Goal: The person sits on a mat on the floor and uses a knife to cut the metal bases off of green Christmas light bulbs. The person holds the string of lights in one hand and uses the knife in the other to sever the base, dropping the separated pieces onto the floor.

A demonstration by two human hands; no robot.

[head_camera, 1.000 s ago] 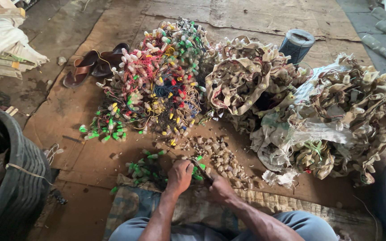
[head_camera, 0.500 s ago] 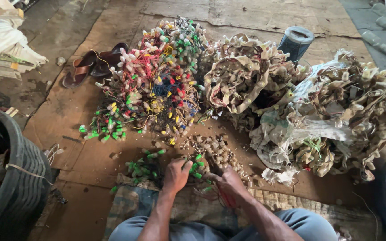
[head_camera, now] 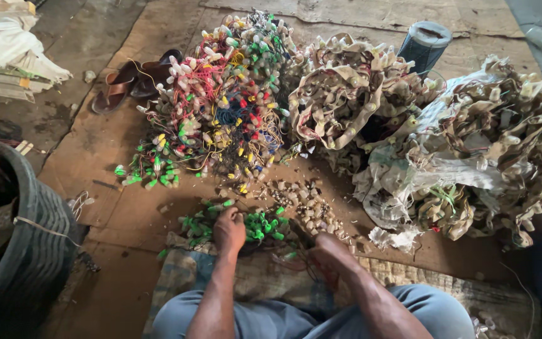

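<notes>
My left hand [head_camera: 229,230] lies on a small heap of green-capped wire pieces [head_camera: 260,225] on the brown mat, fingers curled down into them. My right hand [head_camera: 329,250] is a little to the right and closer to me. Its fingers are closed around a dark thin object [head_camera: 299,236] that points toward the green heap; what it is I cannot tell. Thin red wires [head_camera: 315,271] trail under that hand onto the woven mat [head_camera: 409,276] at my knees. Just beyond lies a scatter of small beige cut pieces [head_camera: 305,204].
A big tangle of coloured wires with red, yellow and green caps [head_camera: 221,107] is ahead, with beige tangles [head_camera: 346,94] and sacking [head_camera: 472,163] to the right. A dark tyre tub [head_camera: 26,238] stands left, sandals [head_camera: 127,81] far left, a dark cylinder [head_camera: 425,44] behind.
My right hand has drawn back toward my body and to the right. My left hand has stayed on the green heap, shifting slightly.
</notes>
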